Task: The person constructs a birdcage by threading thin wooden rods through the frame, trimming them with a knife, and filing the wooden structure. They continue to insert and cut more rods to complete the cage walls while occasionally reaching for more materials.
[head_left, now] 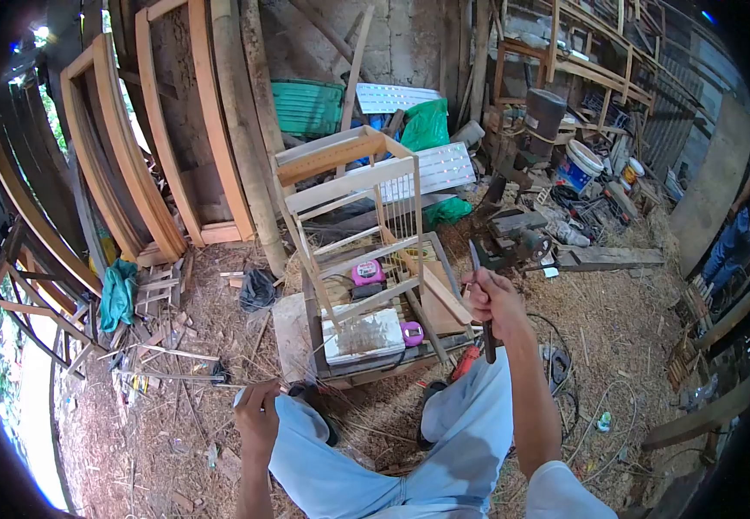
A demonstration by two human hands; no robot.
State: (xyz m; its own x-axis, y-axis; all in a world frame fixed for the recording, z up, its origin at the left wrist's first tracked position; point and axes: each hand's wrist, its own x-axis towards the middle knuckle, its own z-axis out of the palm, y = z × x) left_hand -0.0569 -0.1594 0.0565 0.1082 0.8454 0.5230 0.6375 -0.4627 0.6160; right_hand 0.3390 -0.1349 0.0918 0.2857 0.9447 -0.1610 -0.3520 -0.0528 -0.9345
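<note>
Right now, your right hand [497, 304] is wrapped around a knife-like tool [489, 342], its fingers closed firmly on it. The blade points up and away from you, while the dark handle sticks out below your fist. You hold it in the air above your right knee, just beside the low bench [373, 375] in front of you. Your left hand [258, 417] hangs near your left knee, its fingers curled and their tips drawn close together; you cannot tell from this view whether they pinch anything.

Between your hands and a little farther off, a slatted wooden frame [353, 184] stands on the bench, leaning slightly. Near its lower part you have a pink tape measure [367, 272], and closer to you a purple tape measure [412, 334] sits at the right edge of a pale slab [359, 337]. To the left of the bench, a black plastic bag [257, 291] lies on the shavings-strewn ground [210, 324].
</note>
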